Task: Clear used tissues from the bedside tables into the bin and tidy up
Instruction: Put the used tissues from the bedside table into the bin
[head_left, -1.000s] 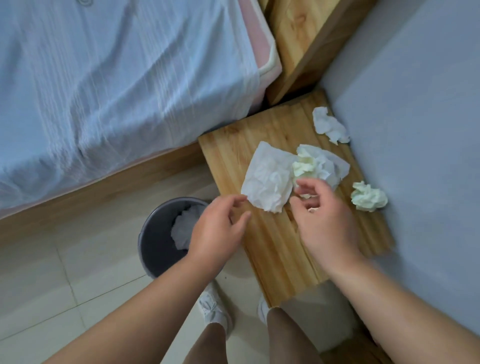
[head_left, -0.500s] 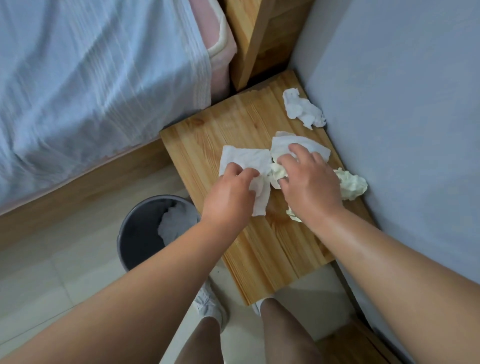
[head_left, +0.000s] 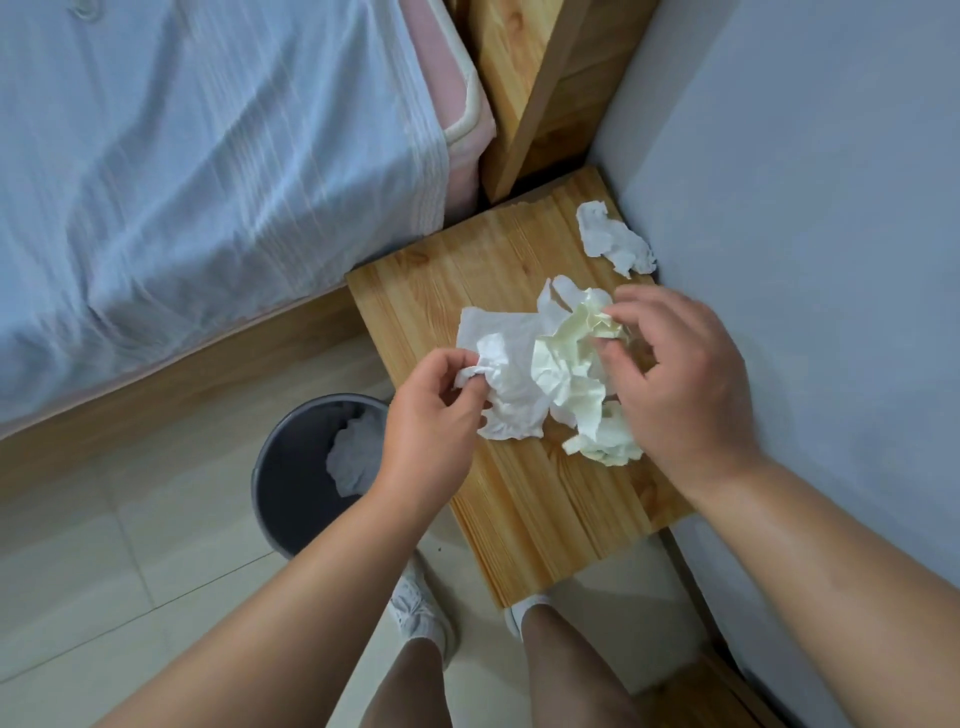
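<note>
On the wooden bedside table (head_left: 524, 509) lies a flat white tissue (head_left: 511, 395); my left hand (head_left: 428, 421) pinches its left edge. My right hand (head_left: 670, 384) grips a crumpled cream tissue (head_left: 566, 358) that overlaps the white one. Another cream wad (head_left: 608, 447) sits just below it, partly under my right hand. A separate crumpled white tissue (head_left: 613, 239) rests at the table's far corner by the wall. The grey bin (head_left: 283, 493) stands on the floor left of the table, with a white tissue (head_left: 353, 457) inside.
A bed with a light blue sheet (head_left: 208, 182) fills the upper left, its wooden frame (head_left: 171, 384) running along the floor. A wooden headboard (head_left: 540, 88) stands behind the table. The grey wall (head_left: 810, 208) bounds the right. My feet in white shoes (head_left: 421, 618) stand on pale tiles.
Both hands have closed on the tissues and lifted them slightly. The cream tissue is bunched up in my right hand and the white tissue's edge is gathered in my left.
</note>
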